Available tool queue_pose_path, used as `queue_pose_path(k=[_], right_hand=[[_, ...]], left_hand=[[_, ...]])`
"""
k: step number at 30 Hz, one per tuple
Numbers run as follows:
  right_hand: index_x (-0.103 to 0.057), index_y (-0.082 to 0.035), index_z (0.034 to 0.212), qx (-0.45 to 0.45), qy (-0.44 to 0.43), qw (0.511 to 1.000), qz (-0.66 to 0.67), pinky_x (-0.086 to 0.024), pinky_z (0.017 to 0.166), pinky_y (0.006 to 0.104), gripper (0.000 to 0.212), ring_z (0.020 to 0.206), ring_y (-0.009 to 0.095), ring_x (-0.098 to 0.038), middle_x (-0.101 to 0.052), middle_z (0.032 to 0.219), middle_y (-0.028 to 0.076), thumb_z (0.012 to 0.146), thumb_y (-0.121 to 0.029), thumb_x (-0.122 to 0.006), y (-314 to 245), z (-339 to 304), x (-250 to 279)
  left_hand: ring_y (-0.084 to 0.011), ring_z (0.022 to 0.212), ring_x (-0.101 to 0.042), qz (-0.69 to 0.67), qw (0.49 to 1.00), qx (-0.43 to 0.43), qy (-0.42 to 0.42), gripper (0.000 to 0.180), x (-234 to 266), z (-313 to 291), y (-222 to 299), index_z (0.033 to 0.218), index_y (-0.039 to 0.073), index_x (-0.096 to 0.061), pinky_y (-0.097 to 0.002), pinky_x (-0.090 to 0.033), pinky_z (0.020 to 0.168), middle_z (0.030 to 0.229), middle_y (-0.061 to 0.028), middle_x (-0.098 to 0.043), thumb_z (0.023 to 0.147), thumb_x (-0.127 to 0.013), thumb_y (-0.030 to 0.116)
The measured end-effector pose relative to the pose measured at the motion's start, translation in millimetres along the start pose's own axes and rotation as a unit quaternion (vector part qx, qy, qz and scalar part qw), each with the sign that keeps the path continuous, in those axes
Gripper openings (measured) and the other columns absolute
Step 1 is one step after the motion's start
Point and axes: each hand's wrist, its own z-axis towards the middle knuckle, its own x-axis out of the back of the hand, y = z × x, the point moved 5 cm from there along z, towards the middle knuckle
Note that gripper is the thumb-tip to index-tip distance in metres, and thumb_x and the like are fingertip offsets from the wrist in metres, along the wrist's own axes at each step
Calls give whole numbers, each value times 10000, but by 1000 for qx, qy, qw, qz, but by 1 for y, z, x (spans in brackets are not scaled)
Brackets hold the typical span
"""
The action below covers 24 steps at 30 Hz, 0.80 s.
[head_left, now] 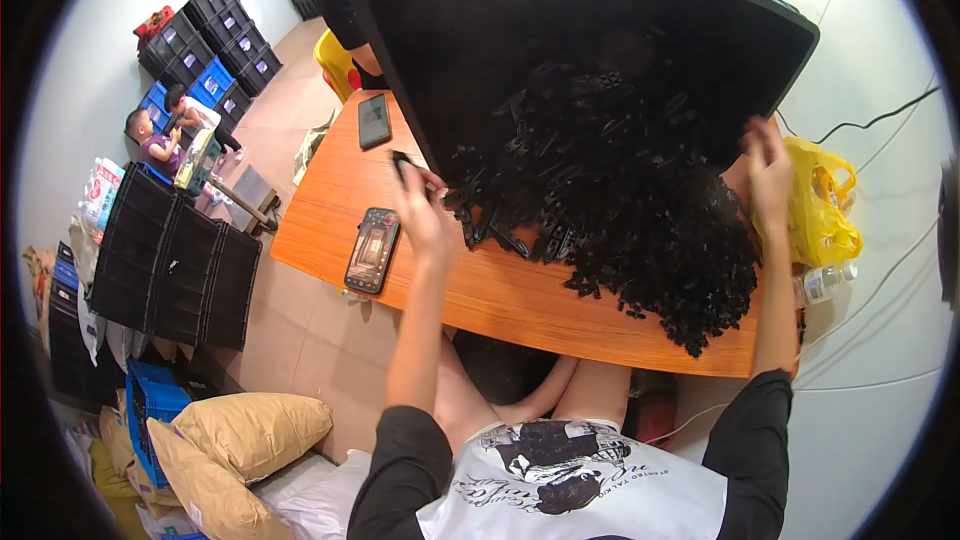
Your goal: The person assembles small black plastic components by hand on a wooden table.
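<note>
A large black crate [590, 50] stands tilted at the table's far side, its mouth facing me. A heap of small black plastic parts [690, 260] spreads from inside it onto the table. Left of the heap is my left hand [424, 220], closed on a black plastic part [402, 166] that sticks up past the fingers. My right hand [768, 180] is raised beside the crate's right edge, above the heap's right side. Its fingers are blurred, and whether they hold anything does not show.
On the wooden table [315, 205] lie a lit phone [372, 250] and a dark phone [374, 121]. A yellow plastic bag [825, 205] and a clear bottle [826, 282] sit at the right. Another person [350, 5] is behind the crate; two children [160, 145] stand near stacked crates [165, 255].
</note>
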Motion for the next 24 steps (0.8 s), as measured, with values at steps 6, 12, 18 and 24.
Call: queue_pose_path(k=[6,12,18,24], right_hand=[[-653,-18,964,61,-207,944,249,-502,636,245,212,719,149,-623,-635,846,103,773,63,-609,-146,-124,-100],[-645,-7,1021,76,-143,956,246,-485,583,242,273,688,163,-591,-598,865,110,758,63,-618,-184,-165,-142],[-650,0,1013,5,-146,962,233,-491,606,221,264,693,130,-597,-621,874,105,751,32,-656,-174,-188,-158],[-656,20,995,-123,-169,937,281,-489,668,198,210,767,99,-613,-652,885,72,785,21,-650,-168,-210,-160]], left_hand=[[-88,728,-424,-202,949,222,-97,252,-44,-89,-19,1155,61,-490,-220,-391,653,861,-5,-474,946,-471,199],[-102,966,-462,-132,963,197,-127,293,-40,-106,-13,1251,82,-386,-276,-395,864,1035,-23,-476,978,-379,188],[-122,1028,-440,-129,964,205,-114,387,-19,-118,-14,1335,68,-249,-287,-357,921,1124,-65,-448,989,-336,218],[-121,1060,-440,-89,970,201,-104,374,4,-131,-14,1305,37,-315,-281,-346,937,1152,-63,-469,992,-331,242]])
